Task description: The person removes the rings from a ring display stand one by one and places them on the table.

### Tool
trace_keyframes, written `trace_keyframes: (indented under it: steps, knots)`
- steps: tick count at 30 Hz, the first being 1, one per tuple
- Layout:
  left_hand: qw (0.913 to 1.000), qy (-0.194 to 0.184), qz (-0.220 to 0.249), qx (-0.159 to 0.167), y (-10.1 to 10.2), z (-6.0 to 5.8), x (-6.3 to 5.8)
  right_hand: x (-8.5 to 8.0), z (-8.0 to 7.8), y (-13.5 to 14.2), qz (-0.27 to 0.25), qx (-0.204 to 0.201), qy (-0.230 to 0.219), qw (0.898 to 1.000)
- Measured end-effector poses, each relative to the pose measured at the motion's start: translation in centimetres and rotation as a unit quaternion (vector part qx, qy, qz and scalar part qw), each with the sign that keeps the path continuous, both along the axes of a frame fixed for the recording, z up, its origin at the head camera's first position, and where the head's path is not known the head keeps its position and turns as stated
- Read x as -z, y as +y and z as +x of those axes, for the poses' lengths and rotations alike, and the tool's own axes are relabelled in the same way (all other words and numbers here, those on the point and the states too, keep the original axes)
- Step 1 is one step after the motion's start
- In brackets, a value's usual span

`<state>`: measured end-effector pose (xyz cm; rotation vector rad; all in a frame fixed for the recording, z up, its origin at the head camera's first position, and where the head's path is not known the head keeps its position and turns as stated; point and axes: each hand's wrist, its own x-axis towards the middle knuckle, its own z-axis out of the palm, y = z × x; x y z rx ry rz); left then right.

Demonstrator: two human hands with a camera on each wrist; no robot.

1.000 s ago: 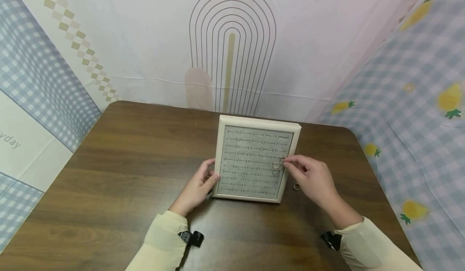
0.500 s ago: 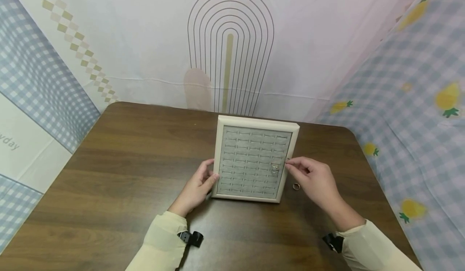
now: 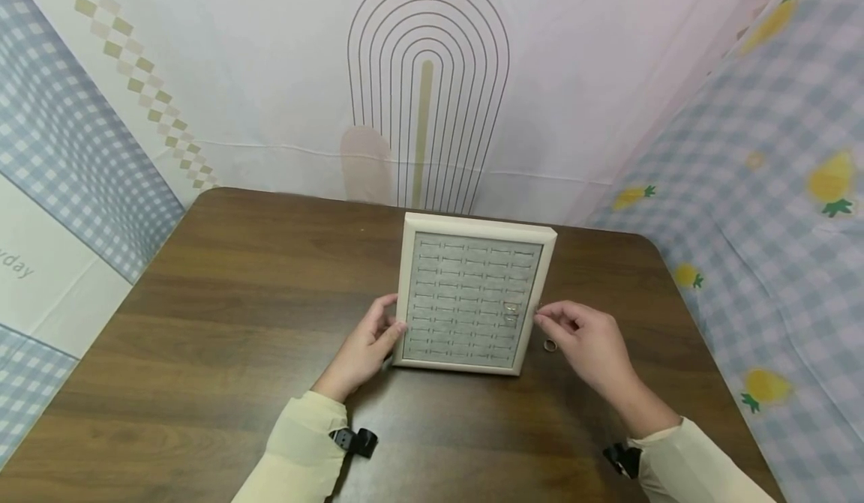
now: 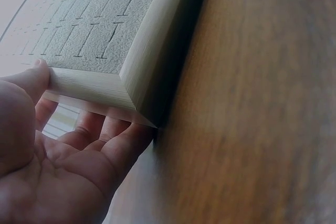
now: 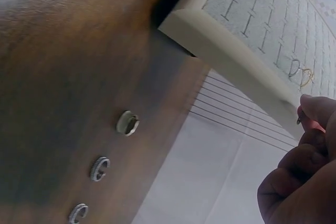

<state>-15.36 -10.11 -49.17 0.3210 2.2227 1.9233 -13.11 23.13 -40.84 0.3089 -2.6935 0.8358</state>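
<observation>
A ring display board (image 3: 466, 300) with a pale wood frame and rows of slits in grey padding leans upright on the table. My left hand (image 3: 367, 345) grips its left side, thumb on the front of the frame (image 4: 86, 83) and fingers behind. Two rings, one silvery (image 5: 294, 67) and one gold-coloured (image 5: 306, 77), sit in slits near the right side. Beside the right edge of the frame, my right hand (image 3: 583, 338) pinches a small ring (image 5: 300, 118) between thumb and forefinger, mostly hidden by the fingertips.
On the brown wooden table (image 3: 236, 323), right of the board, lie a wide smooth ring (image 5: 127, 123) and two ridged rings, one (image 5: 100, 169) nearer and another (image 5: 79, 213) at the view's edge. A patterned cloth (image 3: 283, 76) hangs behind the table.
My right hand has moved from the slits near the board's right side, rightward and slightly down past the frame's edge. The left hand and the board stay in place.
</observation>
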Motion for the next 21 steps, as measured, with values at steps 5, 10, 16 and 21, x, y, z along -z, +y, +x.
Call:
trace_keyframes:
  steps: [5, 10, 16, 21]
  knots:
    - [1.0, 0.001, -0.001, -0.001, 0.0, -0.1, 0.0, 0.5, 0.4, 0.3, -0.001, 0.012, -0.018, 1.0]
    - [1.0, 0.0, -0.002, -0.003, 0.0, -0.1, 0.1, 1.1, 0.8, 0.6, 0.002, 0.028, -0.039, 0.999]
    - [1.0, 0.008, -0.004, 0.003, -0.1, 0.0, 0.2, 1.6, 1.1, 0.9, -0.003, 0.04, -0.059, 0.997]
    - [0.9999, 0.012, -0.003, 0.007, -0.1, -0.1, 0.3, 2.0, 1.2, 1.2, 0.001, 0.048, -0.083, 0.995]
